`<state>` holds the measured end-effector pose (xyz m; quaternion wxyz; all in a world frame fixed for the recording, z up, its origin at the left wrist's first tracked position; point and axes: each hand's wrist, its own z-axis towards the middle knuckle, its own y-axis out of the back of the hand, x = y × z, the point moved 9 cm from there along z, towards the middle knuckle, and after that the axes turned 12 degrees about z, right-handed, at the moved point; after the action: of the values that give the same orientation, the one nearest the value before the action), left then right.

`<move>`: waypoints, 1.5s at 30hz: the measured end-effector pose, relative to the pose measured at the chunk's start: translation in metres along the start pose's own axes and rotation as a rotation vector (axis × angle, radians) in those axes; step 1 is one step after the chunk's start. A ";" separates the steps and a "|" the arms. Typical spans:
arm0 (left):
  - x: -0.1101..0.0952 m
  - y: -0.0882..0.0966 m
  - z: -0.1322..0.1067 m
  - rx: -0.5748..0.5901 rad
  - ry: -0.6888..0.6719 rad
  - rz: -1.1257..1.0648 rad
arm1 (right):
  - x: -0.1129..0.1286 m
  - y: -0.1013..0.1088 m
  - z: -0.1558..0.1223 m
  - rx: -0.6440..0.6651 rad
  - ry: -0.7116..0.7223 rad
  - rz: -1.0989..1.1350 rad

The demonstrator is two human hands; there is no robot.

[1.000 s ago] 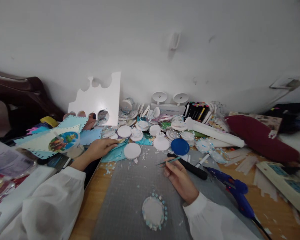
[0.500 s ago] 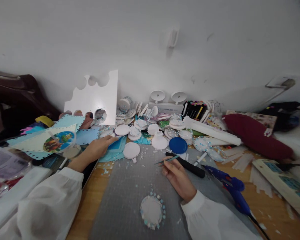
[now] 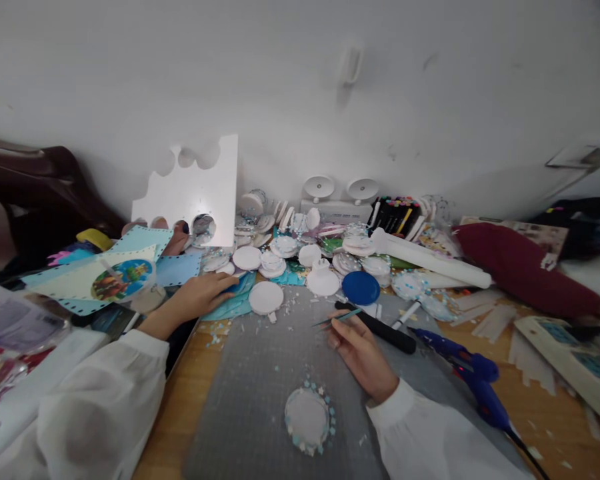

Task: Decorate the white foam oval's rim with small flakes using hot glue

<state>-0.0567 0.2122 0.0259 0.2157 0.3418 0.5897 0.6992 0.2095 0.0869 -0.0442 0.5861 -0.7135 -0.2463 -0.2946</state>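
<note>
My right hand [image 3: 361, 353] rests on the grey cutting mat [image 3: 260, 393] with its fingers closed on thin teal tweezers [image 3: 337, 319] that point left. My left hand [image 3: 203, 295] reaches to the mat's upper left corner, its fingers lying on blue and teal paper sheets [image 3: 235, 301] beside a white foam disc [image 3: 265, 297]. Whether that hand grips anything does not show. A white disc ringed with small pale blue pieces [image 3: 307, 420] lies on the mat close to me, between my arms.
Many white discs [image 3: 285, 257], a blue lid [image 3: 361, 287], a black-handled tool [image 3: 380, 330] and a blue glue gun [image 3: 473, 380] crowd the mat's far and right edges. A white board with cut-out circles [image 3: 195, 193] leans on the wall. Printed sheets [image 3: 115, 277] lie at left.
Both hands stay almost where they were. The view has shifted slightly; my left fingers have settled a little further onto the blue paper.
</note>
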 end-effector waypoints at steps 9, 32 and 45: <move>-0.010 0.003 -0.005 0.014 0.005 0.013 | 0.002 -0.001 -0.001 0.004 0.003 -0.004; -0.053 0.010 -0.041 0.183 -0.040 -0.068 | -0.002 0.001 0.001 0.038 -0.003 0.003; -0.068 0.037 -0.021 0.070 -0.055 -0.177 | -0.004 0.004 0.002 0.042 0.000 -0.003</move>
<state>-0.0226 0.1418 0.0449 0.2806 0.3146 0.6356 0.6468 0.2096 0.0884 -0.0498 0.6006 -0.7005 -0.2539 -0.2901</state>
